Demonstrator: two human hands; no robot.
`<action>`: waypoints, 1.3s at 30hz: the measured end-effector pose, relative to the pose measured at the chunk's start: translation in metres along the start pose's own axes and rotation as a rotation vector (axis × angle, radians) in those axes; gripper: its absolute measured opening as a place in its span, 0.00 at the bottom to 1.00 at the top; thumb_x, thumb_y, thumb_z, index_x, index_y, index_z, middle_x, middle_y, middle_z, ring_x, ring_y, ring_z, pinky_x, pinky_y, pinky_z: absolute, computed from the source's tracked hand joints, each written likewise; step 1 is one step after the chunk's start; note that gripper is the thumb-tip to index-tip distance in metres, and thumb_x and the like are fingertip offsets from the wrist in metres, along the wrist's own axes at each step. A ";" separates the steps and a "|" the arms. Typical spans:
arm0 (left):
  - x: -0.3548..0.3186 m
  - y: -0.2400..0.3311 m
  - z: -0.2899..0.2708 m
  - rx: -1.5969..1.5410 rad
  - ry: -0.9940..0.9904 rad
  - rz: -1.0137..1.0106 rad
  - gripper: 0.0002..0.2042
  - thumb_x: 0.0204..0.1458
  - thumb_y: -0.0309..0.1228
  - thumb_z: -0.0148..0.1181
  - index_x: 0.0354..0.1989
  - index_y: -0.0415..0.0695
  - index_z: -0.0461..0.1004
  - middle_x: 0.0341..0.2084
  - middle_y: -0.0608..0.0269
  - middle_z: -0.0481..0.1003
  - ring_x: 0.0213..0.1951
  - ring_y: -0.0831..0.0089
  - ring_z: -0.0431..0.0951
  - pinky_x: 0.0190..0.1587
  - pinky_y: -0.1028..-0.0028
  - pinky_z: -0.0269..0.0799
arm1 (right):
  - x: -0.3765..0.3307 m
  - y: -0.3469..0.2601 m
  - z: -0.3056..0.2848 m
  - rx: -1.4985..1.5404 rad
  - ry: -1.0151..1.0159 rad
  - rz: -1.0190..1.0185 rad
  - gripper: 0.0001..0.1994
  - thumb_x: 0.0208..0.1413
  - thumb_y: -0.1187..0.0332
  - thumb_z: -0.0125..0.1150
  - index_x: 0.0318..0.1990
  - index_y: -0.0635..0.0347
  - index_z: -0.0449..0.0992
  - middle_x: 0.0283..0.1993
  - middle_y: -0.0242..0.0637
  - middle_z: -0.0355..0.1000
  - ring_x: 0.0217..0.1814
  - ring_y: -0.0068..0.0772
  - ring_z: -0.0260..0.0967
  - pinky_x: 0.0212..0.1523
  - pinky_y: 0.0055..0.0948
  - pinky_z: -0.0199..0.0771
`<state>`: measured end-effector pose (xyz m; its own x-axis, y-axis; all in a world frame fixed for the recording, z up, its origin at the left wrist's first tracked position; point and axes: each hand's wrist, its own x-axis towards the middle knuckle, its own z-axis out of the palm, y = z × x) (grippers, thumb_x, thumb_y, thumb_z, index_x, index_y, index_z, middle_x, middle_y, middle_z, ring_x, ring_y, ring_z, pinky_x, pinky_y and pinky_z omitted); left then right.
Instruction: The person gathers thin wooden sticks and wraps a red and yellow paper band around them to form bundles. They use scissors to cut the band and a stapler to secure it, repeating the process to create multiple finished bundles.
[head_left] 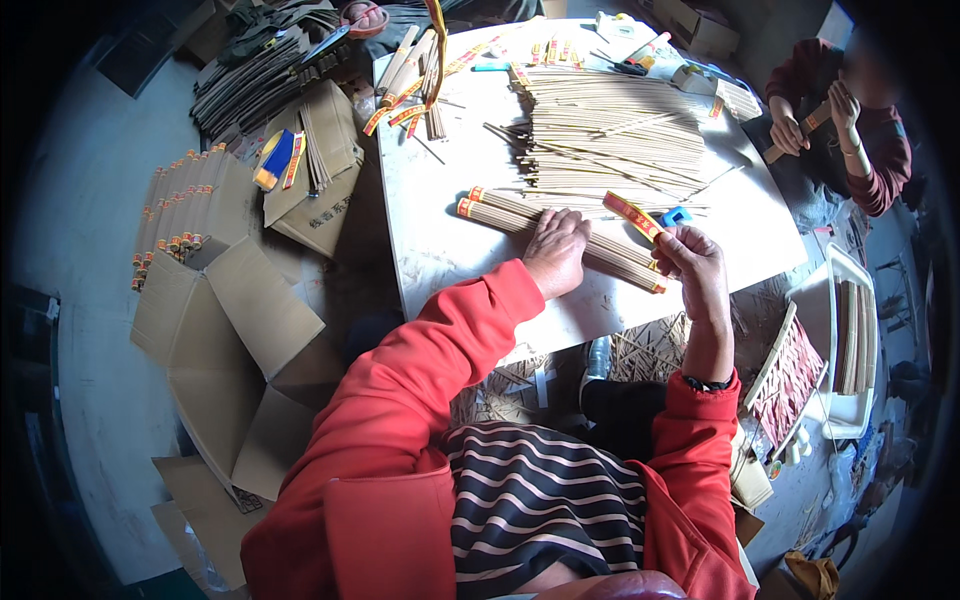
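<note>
Two bundles of thin brown incense sticks [612, 252] lie side by side near the front of the white table, with red-and-yellow paper bands around their left ends. My left hand [558, 250] is closed over the middle of these bundles, pressing them to the tabletop. Between thumb and fingers, my right hand [695, 262] pinches a red-and-yellow paper label strip [632, 214], whose free end rises above the bundles' right part. Just behind that hand sits a small blue object [676, 216]. A wide pile of loose incense sticks [615, 135] covers the table beyond the bundles.
More label strips [408, 115] lie at the table's far left. Banded bundles [185, 205] are stacked on the left, behind an open cardboard box [215, 350]. At the right, a co-worker [840, 130] holds a bundle, and a white tub [850, 340] contains sticks.
</note>
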<state>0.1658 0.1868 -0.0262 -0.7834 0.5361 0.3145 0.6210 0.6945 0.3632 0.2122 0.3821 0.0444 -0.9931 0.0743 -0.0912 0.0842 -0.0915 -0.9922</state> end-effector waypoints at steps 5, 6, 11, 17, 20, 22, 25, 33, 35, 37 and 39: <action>-0.008 0.001 -0.010 -0.117 -0.044 0.027 0.22 0.36 0.21 0.44 0.46 0.35 0.62 0.47 0.50 0.60 0.55 0.59 0.54 0.59 0.62 0.42 | 0.043 0.035 -0.010 -0.301 -0.040 0.083 0.07 0.47 0.71 0.52 0.27 0.66 0.72 0.19 0.32 0.68 0.18 0.17 0.62 0.19 0.16 0.61; -0.010 0.000 -0.009 -0.113 -0.013 0.038 0.22 0.36 0.21 0.44 0.46 0.36 0.63 0.48 0.50 0.60 0.55 0.59 0.55 0.59 0.63 0.42 | 0.045 0.037 -0.006 -0.565 0.029 0.033 0.06 0.46 0.71 0.52 0.25 0.65 0.72 0.16 0.29 0.65 0.14 0.14 0.58 0.15 0.15 0.58; -0.028 -0.003 -0.026 -0.131 0.129 0.012 0.19 0.39 0.23 0.45 0.44 0.35 0.65 0.47 0.50 0.62 0.53 0.59 0.57 0.58 0.63 0.46 | 0.052 0.042 0.000 -1.109 0.073 -0.224 0.09 0.42 0.67 0.53 0.24 0.64 0.73 0.23 0.50 0.69 0.29 0.49 0.68 0.33 0.38 0.67; -0.050 -0.012 -0.073 -0.228 0.272 -0.043 0.18 0.38 0.21 0.47 0.42 0.35 0.66 0.44 0.49 0.64 0.49 0.58 0.62 0.53 0.67 0.54 | 0.056 0.037 0.003 -1.503 0.077 -0.296 0.11 0.44 0.65 0.49 0.24 0.65 0.72 0.26 0.50 0.70 0.29 0.50 0.68 0.32 0.40 0.68; -0.065 -0.029 -0.097 -0.332 0.366 -0.093 0.16 0.40 0.21 0.48 0.42 0.34 0.66 0.44 0.49 0.66 0.48 0.59 0.64 0.52 0.70 0.57 | 0.055 0.009 0.032 -1.648 0.081 -0.294 0.11 0.44 0.64 0.51 0.25 0.63 0.72 0.25 0.48 0.70 0.29 0.49 0.68 0.31 0.40 0.68; -0.067 -0.052 -0.099 -0.383 0.460 -0.141 0.16 0.42 0.21 0.47 0.42 0.34 0.66 0.42 0.48 0.67 0.47 0.59 0.65 0.51 0.70 0.59 | 0.071 -0.014 0.055 -1.557 0.121 -0.527 0.14 0.44 0.59 0.56 0.29 0.63 0.71 0.24 0.46 0.70 0.28 0.46 0.69 0.30 0.38 0.69; -0.061 -0.083 -0.109 -0.499 0.611 -0.203 0.13 0.40 0.19 0.46 0.37 0.34 0.67 0.36 0.47 0.70 0.41 0.55 0.69 0.45 0.68 0.65 | 0.113 -0.061 0.121 -1.015 -0.014 -0.508 0.23 0.44 0.53 0.57 0.39 0.68 0.69 0.34 0.49 0.70 0.38 0.41 0.69 0.39 0.31 0.68; -0.048 -0.155 -0.120 -0.829 0.606 -0.470 0.11 0.45 0.20 0.46 0.38 0.34 0.67 0.35 0.50 0.72 0.40 0.63 0.72 0.43 0.73 0.66 | 0.274 -0.143 0.270 -0.250 -0.315 -0.666 0.44 0.36 0.47 0.64 0.55 0.70 0.52 0.54 0.55 0.55 0.59 0.44 0.50 0.57 0.35 0.48; -0.042 -0.162 -0.129 -0.897 0.597 -0.470 0.11 0.45 0.20 0.45 0.38 0.33 0.67 0.34 0.51 0.72 0.39 0.66 0.73 0.43 0.74 0.66 | 0.299 -0.150 0.290 -0.215 -0.406 -0.652 0.38 0.39 0.49 0.62 0.52 0.67 0.57 0.51 0.48 0.59 0.58 0.38 0.52 0.58 0.35 0.47; -0.036 -0.167 -0.136 -0.987 0.584 -0.494 0.09 0.48 0.18 0.45 0.38 0.33 0.67 0.32 0.58 0.72 0.37 0.76 0.72 0.42 0.80 0.65 | 0.317 -0.149 0.305 -0.180 -0.509 -0.638 0.25 0.45 0.53 0.58 0.44 0.63 0.64 0.42 0.38 0.66 0.50 0.31 0.61 0.55 0.34 0.55; -0.029 -0.178 -0.140 -1.002 0.577 -0.475 0.09 0.49 0.18 0.45 0.38 0.33 0.67 0.32 0.59 0.72 0.37 0.76 0.72 0.41 0.80 0.65 | 0.320 -0.142 0.313 -0.051 -0.573 -0.536 0.20 0.47 0.56 0.57 0.40 0.64 0.66 0.36 0.39 0.69 0.41 0.30 0.66 0.46 0.31 0.64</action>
<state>0.0814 -0.0192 0.0232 -0.9675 -0.1314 0.2161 0.2235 -0.0444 0.9737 -0.1429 0.1077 0.1829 -0.7858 -0.4294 0.4451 -0.4285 -0.1409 -0.8925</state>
